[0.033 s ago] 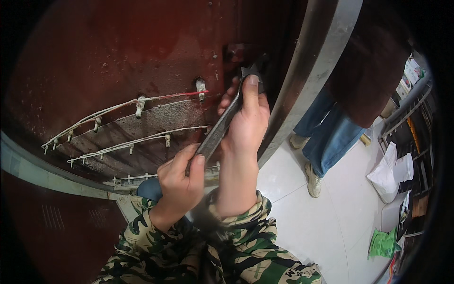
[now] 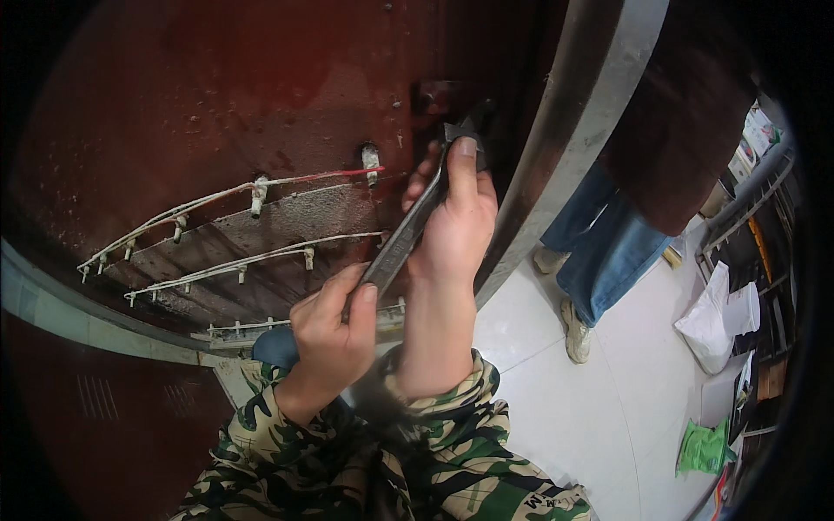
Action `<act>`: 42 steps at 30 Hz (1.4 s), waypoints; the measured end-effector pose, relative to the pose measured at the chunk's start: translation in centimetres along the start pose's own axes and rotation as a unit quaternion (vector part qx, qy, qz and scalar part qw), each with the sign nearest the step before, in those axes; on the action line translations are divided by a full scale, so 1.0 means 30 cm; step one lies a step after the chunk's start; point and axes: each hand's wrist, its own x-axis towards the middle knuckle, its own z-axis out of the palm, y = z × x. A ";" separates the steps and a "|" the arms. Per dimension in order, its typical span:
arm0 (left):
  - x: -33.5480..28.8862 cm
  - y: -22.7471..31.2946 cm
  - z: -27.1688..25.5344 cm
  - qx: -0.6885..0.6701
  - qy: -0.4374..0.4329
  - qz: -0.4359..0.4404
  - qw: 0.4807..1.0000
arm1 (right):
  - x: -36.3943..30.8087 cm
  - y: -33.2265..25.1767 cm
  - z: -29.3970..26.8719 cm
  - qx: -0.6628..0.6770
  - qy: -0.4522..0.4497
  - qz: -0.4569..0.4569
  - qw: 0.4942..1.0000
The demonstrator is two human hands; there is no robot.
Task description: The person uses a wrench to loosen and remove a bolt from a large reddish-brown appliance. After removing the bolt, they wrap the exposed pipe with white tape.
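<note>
Closest, left grip (image 2: 334, 334): pinching the lower end of a dark metal tool (image 2: 401, 247) between thumb and fingers.
Right grip (image 2: 456, 230): closed around its upper part, thumb pressed on top.
Tool: slanting up from left to right, before the red-brown panel (image 2: 261, 104).
Blue jeans (image 2: 599, 260): beyond the metal edge (image 2: 569, 139).

A pale tiled floor (image 2: 556, 417) spreads across the right side, catching a soft sheen of light. Dark, crowded shelving (image 2: 738, 227) lines the right edge, with a white bag (image 2: 705, 328) just beside it.
</note>
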 end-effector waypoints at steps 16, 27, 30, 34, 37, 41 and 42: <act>0.067 0.113 -0.042 0.019 -0.010 -0.027 0.999 | 0.044 -0.021 0.034 0.031 0.010 0.006 0.999; 0.029 0.023 -0.005 -0.007 -0.003 -0.029 1.000 | 0.032 0.011 0.028 0.061 0.032 -0.028 0.997; 0.026 0.014 -0.010 -0.001 -0.001 -0.043 0.999 | 0.026 0.016 0.030 0.044 0.058 -0.019 0.997; 0.028 0.006 -0.008 -0.012 -0.001 -0.038 0.999 | 0.026 0.016 0.030 0.053 0.059 -0.016 0.997; 0.037 -0.008 -0.006 -0.011 0.004 -0.020 1.000 | 0.031 0.024 0.029 0.069 0.051 -0.036 0.996; 0.045 -0.009 -0.015 -0.025 0.002 -0.037 0.999 | 0.028 0.037 0.030 0.061 0.063 -0.036 0.996; 0.045 0.000 -0.019 -0.030 0.001 -0.049 0.998 | 0.027 0.039 0.031 0.066 0.059 -0.040 0.995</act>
